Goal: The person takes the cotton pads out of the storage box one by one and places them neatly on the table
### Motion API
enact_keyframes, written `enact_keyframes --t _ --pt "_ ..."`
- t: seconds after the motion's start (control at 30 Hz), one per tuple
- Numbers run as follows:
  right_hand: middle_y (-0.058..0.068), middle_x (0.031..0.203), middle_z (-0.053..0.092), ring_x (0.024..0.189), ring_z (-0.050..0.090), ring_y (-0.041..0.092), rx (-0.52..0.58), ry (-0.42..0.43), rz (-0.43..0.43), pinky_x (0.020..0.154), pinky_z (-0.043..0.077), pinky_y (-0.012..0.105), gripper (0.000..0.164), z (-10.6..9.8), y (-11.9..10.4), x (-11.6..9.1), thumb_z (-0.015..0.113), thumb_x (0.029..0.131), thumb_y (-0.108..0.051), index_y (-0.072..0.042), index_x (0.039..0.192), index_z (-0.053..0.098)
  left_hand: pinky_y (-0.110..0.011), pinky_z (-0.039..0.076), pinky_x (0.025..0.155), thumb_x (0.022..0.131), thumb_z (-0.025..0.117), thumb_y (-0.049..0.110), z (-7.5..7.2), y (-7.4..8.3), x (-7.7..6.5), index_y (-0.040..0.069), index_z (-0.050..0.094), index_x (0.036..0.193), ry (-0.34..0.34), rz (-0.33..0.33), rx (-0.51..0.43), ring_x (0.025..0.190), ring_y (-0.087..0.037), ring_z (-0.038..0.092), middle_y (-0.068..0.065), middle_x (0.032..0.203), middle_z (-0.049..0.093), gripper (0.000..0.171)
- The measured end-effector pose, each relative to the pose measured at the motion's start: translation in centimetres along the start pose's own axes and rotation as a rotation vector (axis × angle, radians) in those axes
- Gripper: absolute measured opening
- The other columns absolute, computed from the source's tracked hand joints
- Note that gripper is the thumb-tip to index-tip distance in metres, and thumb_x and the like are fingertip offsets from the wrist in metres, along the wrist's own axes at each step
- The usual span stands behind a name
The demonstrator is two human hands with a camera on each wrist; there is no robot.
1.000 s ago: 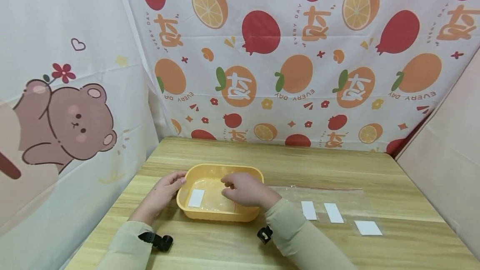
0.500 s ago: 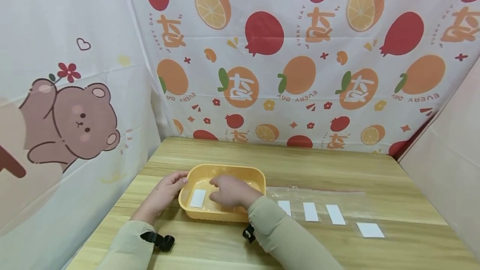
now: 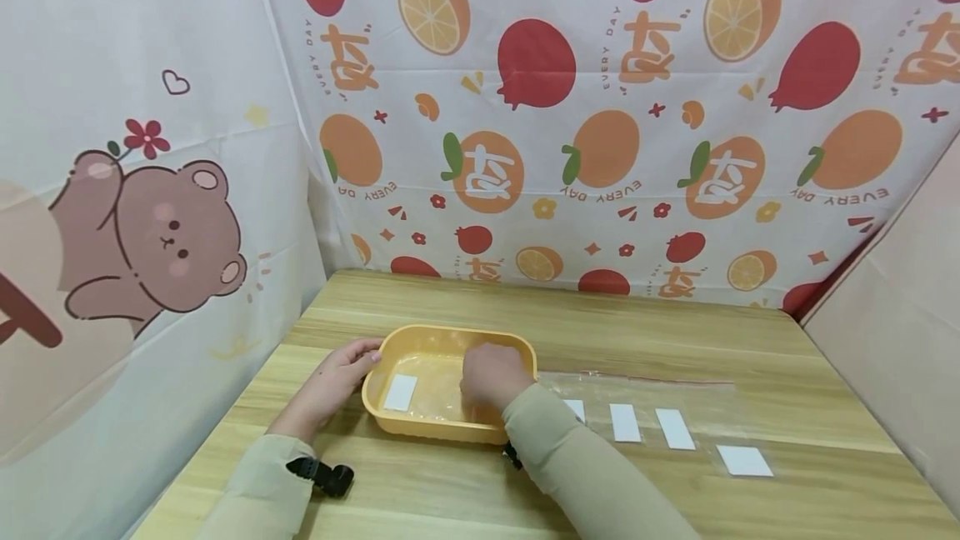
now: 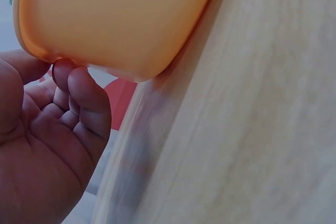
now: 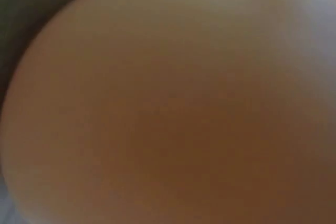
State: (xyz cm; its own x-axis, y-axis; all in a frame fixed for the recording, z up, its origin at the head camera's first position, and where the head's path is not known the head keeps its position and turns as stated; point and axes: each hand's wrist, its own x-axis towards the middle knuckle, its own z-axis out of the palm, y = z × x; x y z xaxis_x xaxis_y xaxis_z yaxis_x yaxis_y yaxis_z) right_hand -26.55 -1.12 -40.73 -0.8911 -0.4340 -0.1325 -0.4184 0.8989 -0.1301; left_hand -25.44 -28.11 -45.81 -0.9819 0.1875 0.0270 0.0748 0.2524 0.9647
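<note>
A yellow plastic basin [image 3: 450,430] sits on the table, with clear film and a white rectangular label [image 3: 401,392] inside it at the left. My left hand [image 3: 341,375] holds the basin's left end; in the left wrist view the thumb and curled fingers of that hand [image 4: 58,124] pinch the rim of the basin [image 4: 115,19]. Down inside the right part of the basin is my right hand [image 3: 493,375], knuckles up. Its fingertips are hidden from the head view, and blurred skin [image 5: 173,108] fills the right wrist view, so whether it grips anything does not show.
Clear plastic bags [image 3: 637,390] with a red-edged top lie flat to the right of the basin, bearing several white labels [image 3: 676,429]. The wooden table [image 3: 420,490] meets a fruit-print cloth [image 3: 540,148] behind and a bear-print cloth [image 3: 172,232] at the left.
My right hand first moved left within the basin, then back right and lower, its fingers going out of sight. My left hand keeps its hold on the rim.
</note>
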Motion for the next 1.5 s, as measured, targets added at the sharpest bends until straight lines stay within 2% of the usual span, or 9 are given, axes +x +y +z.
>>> enact_keyframes --t 0.17,0.37,0.6,0.73,0.83,0.93,1.1,1.27,1.5 --pt "-0.004 0.061 0.055 0.058 0.05 0.012 -0.097 0.033 -0.019 0.051 0.047 0.035 0.032 0.8 0.3 -0.2 0.073 0.074 -0.025 -0.021 0.049 0.053 -0.035 0.057 0.086 0.11 0.046 0.023 0.1 0.0 -0.1 -0.008 0.043 0.146 -0.001 -0.007 -0.001 0.115 -0.035 0.062 -0.027 0.133 0.057 0.048" --pt "0.001 0.068 0.057 0.061 0.052 0.017 -0.053 0.024 -0.023 0.048 0.047 0.037 0.023 1.4 0.0 0.8 0.071 0.073 -0.01 -0.016 0.061 0.053 -0.035 0.057 0.087 0.11 0.047 0.024 0.1 0.1 -0.2 -0.007 0.044 0.146 0.008 -0.011 -0.001 0.117 -0.036 0.061 -0.027 0.134 0.057 0.048" --pt "0.007 0.081 0.065 0.064 0.055 0.017 0.194 -0.036 -0.036 0.052 0.051 0.03 0.033 1.9 0.1 1.6 0.073 0.068 0.008 -0.005 0.096 0.06 -0.033 0.056 0.087 0.11 0.046 0.023 0.2 0.2 -0.6 -0.009 0.042 0.147 -0.002 -0.016 0.006 0.118 -0.035 0.06 -0.027 0.135 0.056 0.049" --pt "0.017 0.093 0.069 0.061 0.064 0.022 0.497 -0.03 -0.024 0.051 0.056 0.032 0.052 1.4 0.3 1.5 0.07 0.075 0.013 0.006 0.125 0.056 -0.033 0.057 0.087 0.11 0.045 0.022 0.3 0.2 -0.7 -0.009 0.042 0.146 -0.001 -0.011 0.013 0.118 -0.035 0.061 -0.028 0.134 0.056 0.048" --pt "0.012 0.088 0.069 0.058 0.066 0.024 0.711 -0.038 -0.042 0.049 0.055 0.034 0.034 0.8 0.5 1.1 0.065 0.086 0.01 0.006 0.12 0.062 -0.033 0.057 0.086 0.11 0.045 0.021 0.4 0.3 -0.7 -0.009 0.043 0.146 -0.002 -0.019 0.016 0.116 -0.034 0.061 -0.027 0.133 0.057 0.047" --pt "0.006 0.088 0.071 0.067 0.069 0.021 0.842 -0.034 -0.081 0.054 0.057 0.033 0.017 0.0 0.9 0.8 0.059 0.098 0.0 0.002 0.113 0.068 -0.033 0.057 0.086 0.11 0.046 0.022 0.4 0.3 -0.7 -0.007 0.044 0.146 0.01 -0.029 0.011 0.114 -0.031 0.063 -0.025 0.132 0.058 0.046" --pt "0.007 0.106 0.074 0.087 0.071 0.018 1.002 -0.017 -0.165 0.068 0.059 0.036 0.023 -2.1 1.6 0.1 0.057 0.103 -0.015 -0.003 0.116 0.072 -0.033 0.057 0.085 0.11 0.047 0.024 0.1 0.2 -0.5 -0.007 0.044 0.146 0.015 -0.016 0.011 0.112 -0.028 0.064 -0.025 0.132 0.058 0.048" --pt "0.015 0.114 0.072 0.097 0.07 0.024 1.17 -0.038 -0.2 0.08 0.059 0.038 0.028 -4.0 2.6 -0.8 0.057 0.104 -0.017 -0.002 0.124 0.068 -0.032 0.057 0.086 0.11 0.047 0.024 0.1 0.2 -0.6 -0.007 0.044 0.146 0.006 -0.01 0.009 0.111 -0.027 0.064 -0.025 0.133 0.058 0.048" --pt "0.019 0.116 0.07 0.102 0.07 0.029 1.215 0.002 -0.231 0.085 0.058 0.041 0.031 -6.1 4.5 -2.2 0.049 0.106 -0.01 0.001 0.132 0.062 -0.032 0.056 0.086 0.11 0.047 0.023 0.2 0.5 -0.7 -0.008 0.043 0.146 0.002 -0.006 0.009 0.113 -0.031 0.063 -0.026 0.133 0.058 0.048"
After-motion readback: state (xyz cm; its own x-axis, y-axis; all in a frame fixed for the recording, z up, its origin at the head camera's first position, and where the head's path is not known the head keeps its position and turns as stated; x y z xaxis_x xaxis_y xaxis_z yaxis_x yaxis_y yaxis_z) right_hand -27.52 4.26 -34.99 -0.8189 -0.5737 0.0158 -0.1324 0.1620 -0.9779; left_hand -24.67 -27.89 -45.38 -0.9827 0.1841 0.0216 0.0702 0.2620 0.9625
